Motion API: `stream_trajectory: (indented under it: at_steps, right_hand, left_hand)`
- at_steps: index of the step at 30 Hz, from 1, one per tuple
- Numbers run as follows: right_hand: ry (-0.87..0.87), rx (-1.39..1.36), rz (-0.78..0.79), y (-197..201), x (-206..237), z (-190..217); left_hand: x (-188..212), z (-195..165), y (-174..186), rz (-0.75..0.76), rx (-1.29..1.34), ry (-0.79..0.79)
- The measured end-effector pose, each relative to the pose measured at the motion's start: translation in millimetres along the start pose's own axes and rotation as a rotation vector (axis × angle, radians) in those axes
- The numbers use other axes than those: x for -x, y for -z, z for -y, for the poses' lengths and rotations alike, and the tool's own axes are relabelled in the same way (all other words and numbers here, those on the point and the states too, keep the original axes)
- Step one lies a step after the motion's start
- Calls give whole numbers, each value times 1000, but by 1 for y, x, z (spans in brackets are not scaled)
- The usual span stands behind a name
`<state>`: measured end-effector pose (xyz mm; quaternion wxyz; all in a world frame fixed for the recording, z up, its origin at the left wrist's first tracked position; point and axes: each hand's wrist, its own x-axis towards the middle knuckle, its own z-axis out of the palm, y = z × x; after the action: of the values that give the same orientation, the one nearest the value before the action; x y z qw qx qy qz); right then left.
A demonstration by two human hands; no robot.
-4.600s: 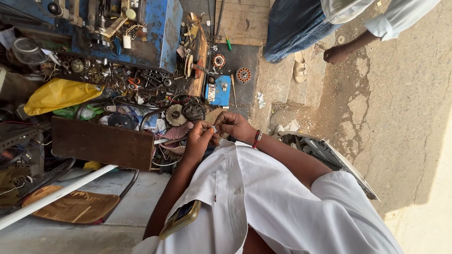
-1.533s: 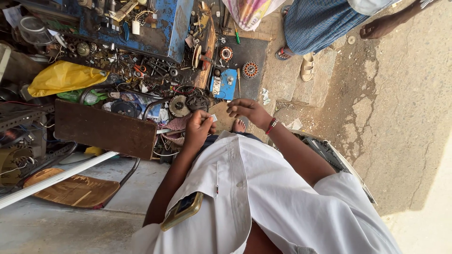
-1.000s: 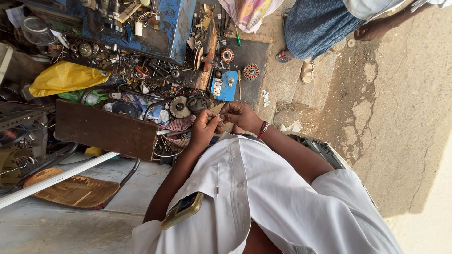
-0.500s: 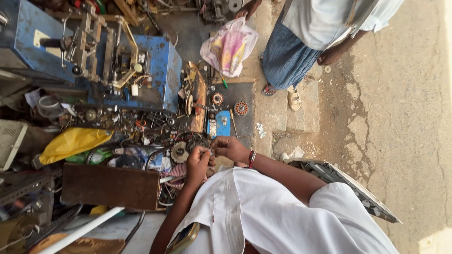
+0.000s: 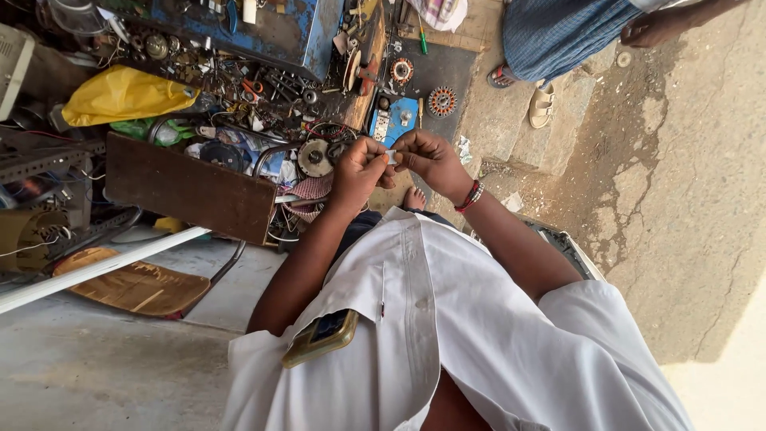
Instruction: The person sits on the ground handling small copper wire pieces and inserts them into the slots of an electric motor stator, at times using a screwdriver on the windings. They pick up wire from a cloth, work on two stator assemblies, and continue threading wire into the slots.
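My left hand [image 5: 359, 169] and my right hand [image 5: 432, 160] meet in front of my chest, fingertips pinched together on a small pale piece [image 5: 392, 156]. What the piece is I cannot make out. A beaded bracelet [image 5: 472, 195] sits on my right wrist. Below the hands is my white shirt [image 5: 447, 343], with a phone [image 5: 321, 338] in its chest pocket. My bare foot [image 5: 413, 198] shows just under the hands.
Scattered metal parts, a round motor part [image 5: 314, 158], a blue box [image 5: 396, 121] and copper-wound coils [image 5: 441, 101] lie on the ground ahead. A brown board [image 5: 187, 187], a yellow bag [image 5: 120, 94] and a blue machine [image 5: 263, 32] stand left. Another person [image 5: 558, 36] stands at the top right.
Both hands stay together on the small piece, raised slightly. The view has swung, so the blue machine and the standing person sit nearer the top edge.
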<state>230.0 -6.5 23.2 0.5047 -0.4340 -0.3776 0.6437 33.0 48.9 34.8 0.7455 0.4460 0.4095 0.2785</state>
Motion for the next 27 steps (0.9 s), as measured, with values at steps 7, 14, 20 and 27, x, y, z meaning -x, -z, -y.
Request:
stream_trajectory:
  at_steps: [7,14,20,27]
  right_hand:
    - [18,-68,-36,0,4,-10]
    - [7,-85,-87,7,0,-30]
    - [43,-89,-38,7,-2,-31]
    - [71,104,62,-2,10,-3]
  left_hand:
    - [7,5,-10,-19,-259,-270]
    - [1,-1,-3,22,-5,2]
    - [-3,8,-4,8,-66,-49]
    - [0,0,1,-30,205,178]
